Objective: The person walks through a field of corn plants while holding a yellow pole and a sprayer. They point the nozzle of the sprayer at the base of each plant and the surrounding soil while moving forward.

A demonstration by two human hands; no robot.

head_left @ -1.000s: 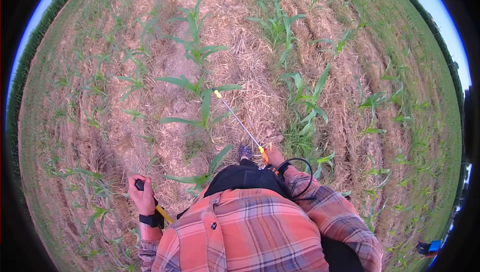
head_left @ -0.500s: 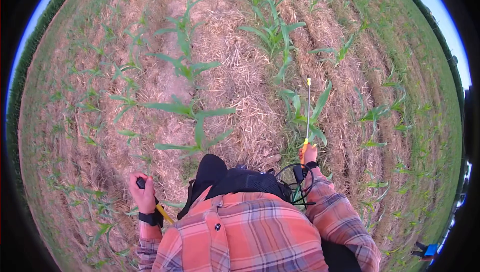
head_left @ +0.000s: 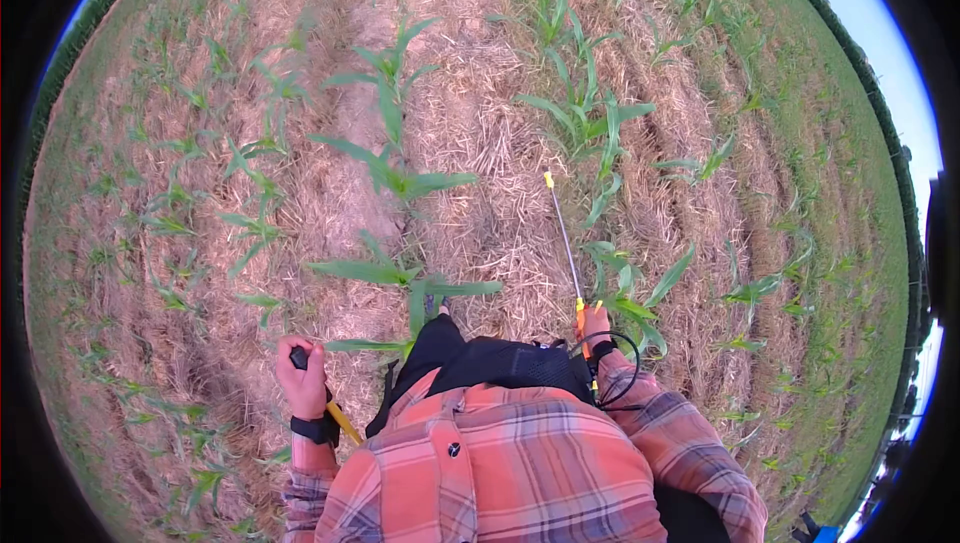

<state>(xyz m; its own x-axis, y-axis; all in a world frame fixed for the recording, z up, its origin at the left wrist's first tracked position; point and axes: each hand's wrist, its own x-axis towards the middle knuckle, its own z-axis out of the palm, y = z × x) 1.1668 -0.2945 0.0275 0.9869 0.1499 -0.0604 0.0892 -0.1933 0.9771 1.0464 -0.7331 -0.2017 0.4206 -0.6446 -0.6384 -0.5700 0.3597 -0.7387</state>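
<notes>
My right hand [head_left: 595, 322] is closed around the handle of a spray wand [head_left: 565, 241], ahead of my right hip. The wand's thin metal tube points forward and a little left, its yellow nozzle [head_left: 548, 180] over the straw between two rows. A black hose [head_left: 636, 351] loops beside my right wrist. Out to my left, my left hand [head_left: 306, 385] wraps a lever [head_left: 345, 424] with a black grip and a yellow bar; the bar's lower end is hidden by my sleeve. A young corn plant [head_left: 640, 301] stands just right of my right hand.
Rows of young corn run ahead, with one plant [head_left: 405, 278] close before my legs. Dry straw [head_left: 490, 253] covers the soil between rows. Part of my shoe [head_left: 436, 303] shows by that plant. Something blue [head_left: 828, 534] appears at the lower right edge.
The wand has swung left, its nozzle going from above the right-hand corn plant to the straw between rows. My right hand moved slightly left; my left hand keeps its hold on the lever.
</notes>
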